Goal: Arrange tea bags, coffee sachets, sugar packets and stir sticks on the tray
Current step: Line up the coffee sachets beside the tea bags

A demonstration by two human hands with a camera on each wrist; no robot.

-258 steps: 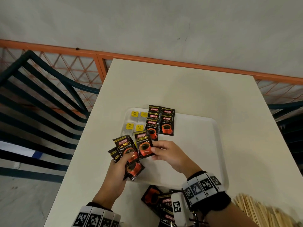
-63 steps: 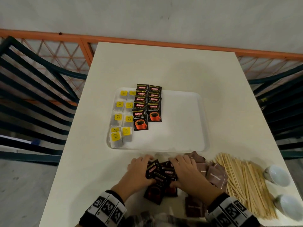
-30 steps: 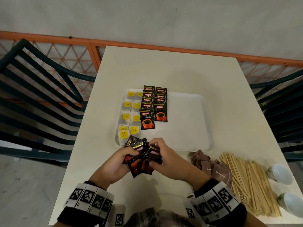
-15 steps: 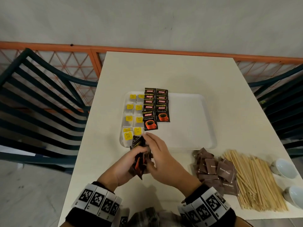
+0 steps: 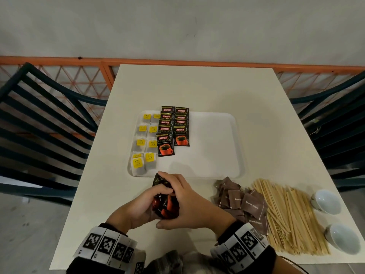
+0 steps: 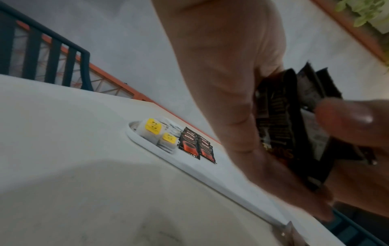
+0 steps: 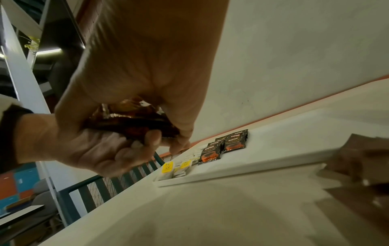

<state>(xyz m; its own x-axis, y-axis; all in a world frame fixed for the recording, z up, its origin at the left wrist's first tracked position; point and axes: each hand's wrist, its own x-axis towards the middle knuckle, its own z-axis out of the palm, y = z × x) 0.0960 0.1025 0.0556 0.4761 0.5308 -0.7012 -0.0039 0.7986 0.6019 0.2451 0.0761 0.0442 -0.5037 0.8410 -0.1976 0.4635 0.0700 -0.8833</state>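
A stack of black coffee sachets (image 5: pixel 165 204) is held upright between both hands just in front of the white tray (image 5: pixel 215 147). My left hand (image 5: pixel 138 206) grips the stack (image 6: pixel 294 123) from the left; my right hand (image 5: pixel 187 202) wraps over it (image 7: pixel 134 119) from the right and top. On the tray's left side lie two columns of tea bags (image 5: pixel 145 143) with yellow tags and two overlapping columns of coffee sachets (image 5: pixel 173 129). Brown sugar packets (image 5: pixel 241 202) and wooden stir sticks (image 5: pixel 284 214) lie on the table at the right.
Two small white cups (image 5: pixel 325 200) stand near the table's right edge. Dark slatted chairs (image 5: pixel 45 123) flank the table on both sides. An orange railing (image 5: pixel 177 62) runs behind the table's far edge.
Both hands lifted the loose sachets from the table's near edge, gathered them into one upright stack and now hold it slightly nearer me than half a second ago.
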